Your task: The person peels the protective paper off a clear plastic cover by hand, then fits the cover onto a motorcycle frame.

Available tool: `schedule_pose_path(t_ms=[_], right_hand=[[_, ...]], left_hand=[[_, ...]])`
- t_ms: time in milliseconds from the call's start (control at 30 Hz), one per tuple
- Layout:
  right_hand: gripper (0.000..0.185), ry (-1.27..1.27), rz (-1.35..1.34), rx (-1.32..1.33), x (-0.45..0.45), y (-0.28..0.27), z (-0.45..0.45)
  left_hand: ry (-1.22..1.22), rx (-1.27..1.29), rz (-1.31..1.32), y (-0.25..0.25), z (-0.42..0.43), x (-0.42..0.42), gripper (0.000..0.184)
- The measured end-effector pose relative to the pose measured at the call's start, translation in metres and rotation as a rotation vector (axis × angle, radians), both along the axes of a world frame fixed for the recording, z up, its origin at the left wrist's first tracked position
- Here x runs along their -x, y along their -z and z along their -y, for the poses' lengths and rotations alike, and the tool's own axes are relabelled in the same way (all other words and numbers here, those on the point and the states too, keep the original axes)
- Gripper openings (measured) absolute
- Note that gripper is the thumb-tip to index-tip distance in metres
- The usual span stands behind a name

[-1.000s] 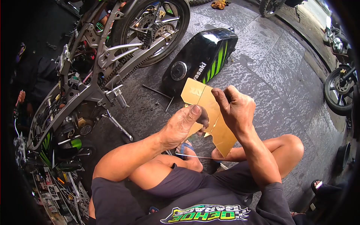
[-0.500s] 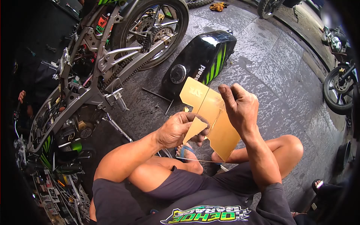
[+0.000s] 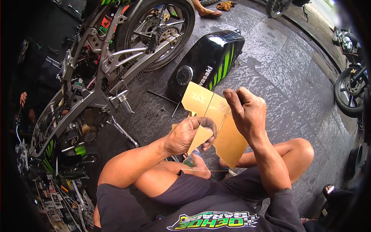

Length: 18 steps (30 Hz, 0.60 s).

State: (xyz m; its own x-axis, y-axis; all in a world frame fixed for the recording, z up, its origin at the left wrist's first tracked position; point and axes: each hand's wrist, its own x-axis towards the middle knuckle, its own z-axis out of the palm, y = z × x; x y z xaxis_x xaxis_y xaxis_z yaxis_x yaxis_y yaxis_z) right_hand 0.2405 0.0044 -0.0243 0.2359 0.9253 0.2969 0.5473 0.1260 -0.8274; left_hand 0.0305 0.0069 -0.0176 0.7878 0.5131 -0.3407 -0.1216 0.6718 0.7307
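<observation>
A flat gold-coloured sheet (image 3: 230, 142) with bends and cut edges hangs between my hands, above my crossed legs. My left hand (image 3: 188, 134) is closed on its left side, and a pointed gold flap shows in front of the fingers. My right hand (image 3: 247, 110) is closed at the sheet's upper right edge, thumb pointing up; its fingertips are partly hidden. Just beyond the sheet, a black fuel tank (image 3: 206, 62) with green stripes lies on the floor.
At the left stands a stripped motorcycle frame (image 3: 133, 63) with its rear wheel. Parts and tools (image 3: 58, 201) crowd the lower left. Another person's sandalled foot (image 3: 210, 13) is at the top. A motorcycle wheel (image 3: 351, 91) is at the right. Thin rods lie by the tank.
The sheet has tilted slightly and its left flap has turned to face up in my left hand. My right hand has shifted a little right. A person's foot has appeared at the top.
</observation>
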Motion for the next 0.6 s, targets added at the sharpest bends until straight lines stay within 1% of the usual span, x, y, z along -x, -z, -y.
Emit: schedule_pose_path(t_ms=[33, 167, 233, 267, 333, 467, 533, 600], right_hand=[[0.052, 0.0, 0.0, -0.001, 0.0, -0.001, 0.0], [0.053, 0.005, -0.039, 0.036, -0.003, -0.004, 0.0], [0.054, 0.009, -0.045, 0.032, -0.007, -0.004, -0.001], [0.055, 0.021, -0.031, 0.043, -0.009, -0.002, -0.002], [0.056, 0.033, -0.018, 0.051, -0.012, -0.001, -0.003], [0.058, 0.053, -0.028, 0.066, -0.019, 0.002, -0.004], [0.058, 0.074, 0.01, 0.065, -0.021, 0.0, -0.005], [0.058, 0.075, -0.016, 0.052, -0.021, 0.0, -0.007]], left_hand=[[0.021, 0.001, 0.02, 0.0, 0.0, 0.0, 0.026], [0.031, -0.008, 0.111, 0.003, 0.0, 0.001, 0.026], [-0.086, -0.06, 0.134, 0.0, 0.002, 0.002, 0.02], [-0.087, -0.063, 0.135, -0.003, 0.002, 0.002, 0.02], [-0.119, -0.079, -0.031, -0.01, 0.0, 0.006, 0.022], [-0.131, -0.077, 0.008, 0.001, -0.005, 0.015, 0.022], [-0.18, -0.044, 0.059, 0.001, -0.006, 0.015, 0.023], [-0.193, -0.055, 0.061, 0.001, -0.006, 0.014, 0.024]])
